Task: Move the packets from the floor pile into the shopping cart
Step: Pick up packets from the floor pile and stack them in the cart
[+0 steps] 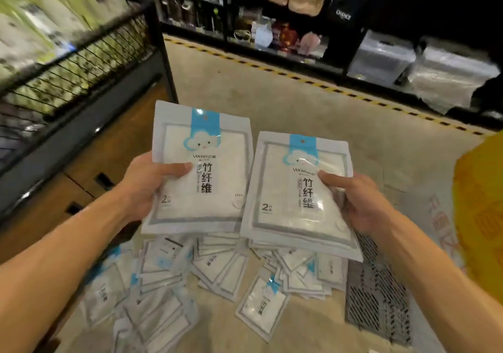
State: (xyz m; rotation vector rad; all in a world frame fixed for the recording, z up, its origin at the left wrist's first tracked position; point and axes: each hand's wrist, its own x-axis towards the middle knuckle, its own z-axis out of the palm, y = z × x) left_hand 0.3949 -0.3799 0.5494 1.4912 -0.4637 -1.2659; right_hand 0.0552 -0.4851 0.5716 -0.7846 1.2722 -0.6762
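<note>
My left hand grips a white packet with a blue cloud logo, thumb on its front, held upright above the floor. My right hand grips a small stack of the same packets, thumb on the top one. Below both hands a loose pile of several packets lies scattered on the beige floor. A grey slotted basket wall, possibly the shopping cart, shows at the lower right beside the pile. The cart as a whole is not plainly in view.
A black wire-fronted display bin with green goods stands on a wooden base at the left. Dark shelves with bags and wrapped suitcases line the far side behind a yellow-black floor stripe. A yellow object sits at the right edge.
</note>
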